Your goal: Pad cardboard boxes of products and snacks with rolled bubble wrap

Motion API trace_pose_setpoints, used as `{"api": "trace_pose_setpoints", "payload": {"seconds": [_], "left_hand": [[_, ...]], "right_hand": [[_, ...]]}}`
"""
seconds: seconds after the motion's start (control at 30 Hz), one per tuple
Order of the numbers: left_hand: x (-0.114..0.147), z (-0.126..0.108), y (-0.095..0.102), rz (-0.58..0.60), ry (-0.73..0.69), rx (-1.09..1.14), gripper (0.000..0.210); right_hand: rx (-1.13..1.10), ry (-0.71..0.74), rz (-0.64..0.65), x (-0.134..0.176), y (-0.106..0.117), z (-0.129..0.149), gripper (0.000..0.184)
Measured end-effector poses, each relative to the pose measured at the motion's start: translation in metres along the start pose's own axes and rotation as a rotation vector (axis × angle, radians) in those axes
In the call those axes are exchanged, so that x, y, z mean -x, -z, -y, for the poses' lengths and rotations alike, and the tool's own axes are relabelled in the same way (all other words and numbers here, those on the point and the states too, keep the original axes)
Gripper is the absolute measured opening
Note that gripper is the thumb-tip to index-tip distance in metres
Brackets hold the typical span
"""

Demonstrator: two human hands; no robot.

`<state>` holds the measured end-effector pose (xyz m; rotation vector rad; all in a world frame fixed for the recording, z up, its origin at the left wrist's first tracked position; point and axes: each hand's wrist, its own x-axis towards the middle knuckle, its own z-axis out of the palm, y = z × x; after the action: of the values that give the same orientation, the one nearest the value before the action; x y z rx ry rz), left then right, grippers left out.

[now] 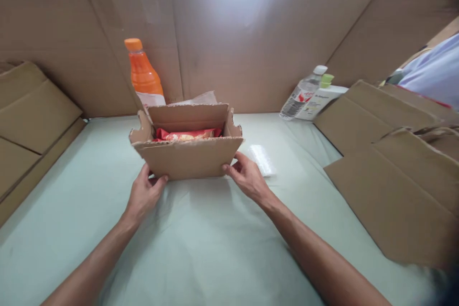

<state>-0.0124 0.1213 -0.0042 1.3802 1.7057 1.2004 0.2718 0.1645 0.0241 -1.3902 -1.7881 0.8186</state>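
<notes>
Two hands in the head view, left (144,194) and right (248,176), grip the lower corners of a small box (190,160), likely to keep it level, open top upward around a red packet (190,135). Pale cloth (215,244) leaves room nearer the person; an orange bottle (146,74) crowds behind, clear plastic (263,160) beside the right hand.

Fingers (229,170) against cardboard box (190,158)
</notes>
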Motion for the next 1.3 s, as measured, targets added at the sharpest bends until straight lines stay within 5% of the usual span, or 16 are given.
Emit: {"api": "trace_pose_setpoints", "payload": {"seconds": [0.17, 0.27, 0.43, 0.6, 0.77, 0.97, 1.2, 1.3], "left_hand": [[-0.052, -0.006, -0.022, -0.004, -0.022, 0.052, 0.047], [-0.057, -0.004, -0.028, -0.057, 0.015, 0.081, 0.065], [-0.005, 0.012, -0.014, -0.108, 0.085, 0.100, 0.078], [0.053, 0.007, -0.002, 0.087, 0.144, 0.066, 0.066], [0.070, -0.021, -0.014, 0.291, 0.163, 0.161, 0.059], [0.067, -0.033, -0.031, 0.380, 0.208, 0.341, 0.098], [0.053, -0.040, -0.008, 0.223, -0.052, 0.120, 0.108], [0.042, -0.049, -0.002, 0.372, -0.103, 0.201, 0.099]], "right_hand": [[0.046, 0.000, -0.076, -0.029, -0.004, -0.006, 0.044], [0.080, 0.023, -0.095, -0.022, 0.004, -0.011, 0.048], [0.393, 0.046, -0.218, 0.014, 0.044, -0.039, 0.053], [0.165, -0.105, -0.335, 0.024, 0.068, -0.057, 0.028], [-0.116, -0.102, -0.238, 0.034, 0.049, -0.024, 0.035], [-0.623, -0.205, -0.041, 0.052, 0.033, 0.040, 0.032], [-0.676, -0.220, 0.113, 0.053, 0.033, 0.076, 0.039], [-0.641, -0.210, 0.203, 0.048, 0.028, 0.083, 0.042]]}}
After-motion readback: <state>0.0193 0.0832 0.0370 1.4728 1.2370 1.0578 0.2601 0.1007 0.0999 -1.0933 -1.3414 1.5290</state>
